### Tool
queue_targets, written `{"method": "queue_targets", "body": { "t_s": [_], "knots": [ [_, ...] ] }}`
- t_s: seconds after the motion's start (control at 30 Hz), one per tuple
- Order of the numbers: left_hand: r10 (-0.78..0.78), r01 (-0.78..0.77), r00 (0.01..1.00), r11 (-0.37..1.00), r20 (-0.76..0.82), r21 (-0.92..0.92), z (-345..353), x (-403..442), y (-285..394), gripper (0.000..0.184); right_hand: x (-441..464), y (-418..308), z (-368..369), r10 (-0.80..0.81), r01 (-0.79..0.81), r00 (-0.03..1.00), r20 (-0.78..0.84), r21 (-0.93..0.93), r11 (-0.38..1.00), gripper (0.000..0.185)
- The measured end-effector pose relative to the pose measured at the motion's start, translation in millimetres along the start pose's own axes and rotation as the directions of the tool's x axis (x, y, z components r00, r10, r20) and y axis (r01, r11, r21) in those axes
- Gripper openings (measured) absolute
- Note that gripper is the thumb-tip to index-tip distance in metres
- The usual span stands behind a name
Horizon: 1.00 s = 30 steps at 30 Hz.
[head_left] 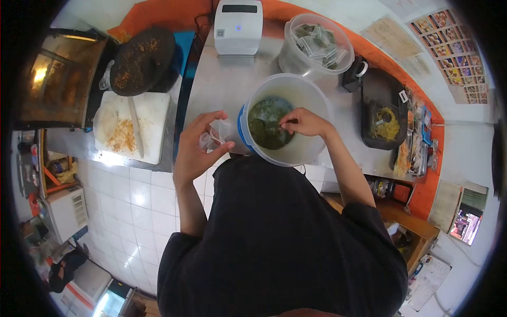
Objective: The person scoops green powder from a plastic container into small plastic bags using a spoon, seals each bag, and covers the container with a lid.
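Label printer stands at the far side of the metal surface. Right of it, a clear tub stands behind the white bucket and limits clearance at the rear. A black tray lies farther right, beside a row of packaged goods. On the left side, a white cutting board carries a knife and brown crumbs, with a dark round pan behind it.

Containers: the tub holds small packets with green contents; the tray holds a yellow-green residue. The bucket, at the near edge in front of the torso, holds loose green material at its bottom.

My left hand is outside the bucket, its grip wide, with a clear plastic bag between thumb and fingers. The bucket wall separates it from the green material. My right hand reaches inside, its grip narrow, fingertips together over the green material; I cannot tell whether they hold any.
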<state>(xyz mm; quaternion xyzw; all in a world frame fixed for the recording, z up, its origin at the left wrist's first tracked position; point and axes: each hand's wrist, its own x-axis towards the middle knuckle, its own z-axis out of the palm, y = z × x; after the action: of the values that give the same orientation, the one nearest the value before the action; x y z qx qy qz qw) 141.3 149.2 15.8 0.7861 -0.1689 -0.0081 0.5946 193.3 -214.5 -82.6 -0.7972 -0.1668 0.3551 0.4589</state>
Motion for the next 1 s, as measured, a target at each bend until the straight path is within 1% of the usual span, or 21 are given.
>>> {"method": "queue_targets", "body": {
  "t_s": [0.03, 0.1, 0.13, 0.23, 0.3, 0.33, 0.4, 0.47, 0.5, 0.6, 0.63, 0.7, 0.73, 0.8, 0.9, 0.93, 1.0],
  "knots": [
    [0.011, -0.011, 1.0, 1.0, -0.011, 0.007, 2.2, 0.3, 2.5, 0.058, -1.1, -1.3, -1.3, -0.019, 0.019, 1.0, 0.001, -0.026, 0.999, 0.026],
    [0.01, -0.011, 1.0, 0.999, 0.017, 0.04, 6.4, 2.8, 6.7, 0.06, -6.9, -6.0, -4.6, -0.055, 0.055, 0.998, 0.007, -0.069, 0.996, 0.026],
    [0.009, -0.011, 0.999, 0.998, 0.033, 0.057, 8.1, 3.7, 9.6, 0.06, -11.4, -9.9, -4.7, -0.044, 0.044, 0.999, -0.017, -0.043, 0.998, 0.026],
    [-0.018, -0.004, 0.996, 0.966, 0.083, 0.259, 14.3, 10.6, 27.2, 0.06, -29.4, -30.8, -16.0, -0.038, 0.038, 0.996, -0.083, -0.002, 0.999, 0.024],
    [0.077, -0.099, 0.994, 0.925, 0.075, 0.367, 26.7, 18.2, 28.6, 0.059, -45.7, -50.1, -26.3, -0.064, 0.064, 0.991, -0.118, -0.003, 0.998, 0.022],
    [0.126, -0.146, 0.989, 0.896, 0.076, 0.42, 32.9, 22.2, 28.0, 0.059, -54.2, -58.4, -31.6, -0.115, 0.107, 0.983, -0.143, -0.067, 0.992, 0.022],
    [0.026, -0.093, 0.989, 0.882, 0.149, 0.463, 44.3, 27.5, 29.9, 0.061, -70.4, -74.4, -40.4, -0.22, 0.183, 0.957, -0.191, -0.193, 0.964, 0.021],
    [-0.045, -0.065, 0.976, 0.872, 0.213, 0.485, 64.4, 34.5, 32.8, 0.066, -82.3, -91.9, -46.9, -0.192, 0.139, 0.964, -0.184, -0.266, 0.954, 0.02],
    [0.041, -0.156, 0.968, 0.873, 0.249, 0.462, 77.4, 35.9, 33.1, 0.071, -87.7, -97.2, -48.1, -0.175, 0.114, 0.967, -0.185, -0.3, 0.947, 0.019],
    [0.004, -0.197, 0.918, 0.872, 0.396, 0.447, 116.2, 39.9, 39.6, 0.073, -98.9, -106.3, -38.4, -0.291, 0.122, 0.94, -0.179, -0.622, 0.774, 0.02],
    [0.008, -0.205, 0.913, 0.872, 0.407, 0.444, 124.9, 41.4, 41.2, 0.07, -103.6, -109.2, -29.5, -0.27, 0.045, 0.937, -0.224, -0.687, 0.726, 0.023],
    [0.097, -0.229, 0.937, 0.897, 0.336, 0.379, 138.3, 46.2, 30.4, 0.065, -113.6, -117.6, -8.0, -0.23, -0.118, 0.92, -0.316, -0.786, 0.606, 0.028],
    [0.14, -0.242, 0.946, 0.906, 0.294, 0.347, 143.3, 48.6, 25.6, 0.062, -121.4, -127.8, -1.4, -0.305, -0.107, 0.891, -0.337, -0.808, 0.58, 0.026],
    [0.153, -0.224, 0.959, 0.925, 0.239, 0.307, 146.1, 51.4, 22.3, 0.057, -142.8, -154.7, 3.2, -0.454, -0.09, 0.815, -0.36, -0.852, 0.515, 0.022],
    [0.162, -0.211, 0.969, 0.936, 0.189, 0.283, 146.1, 52.4, 29.7, 0.051, -174.3, -166.6, -2.7, -0.315, -0.111, 0.858, -0.405, -0.746, 0.656, 0.029],
    [0.16, -0.206, 0.971, 0.937, 0.177, 0.282, 146.0, 51.8, 32.0, 0.049, -179.0, -163.1, -2.7, -0.28, -0.147, 0.848, -0.451, -0.707, 0.692, 0.03],
    [0.047, -0.075, 0.992, 0.965, 0.116, 0.251, 147.5, 51.5, 22.4, 0.05, -185.1, -155.9, -5.3, -0.204, -0.213, 0.824, -0.529, -0.622, 0.753, 0.031]
  ]
}}
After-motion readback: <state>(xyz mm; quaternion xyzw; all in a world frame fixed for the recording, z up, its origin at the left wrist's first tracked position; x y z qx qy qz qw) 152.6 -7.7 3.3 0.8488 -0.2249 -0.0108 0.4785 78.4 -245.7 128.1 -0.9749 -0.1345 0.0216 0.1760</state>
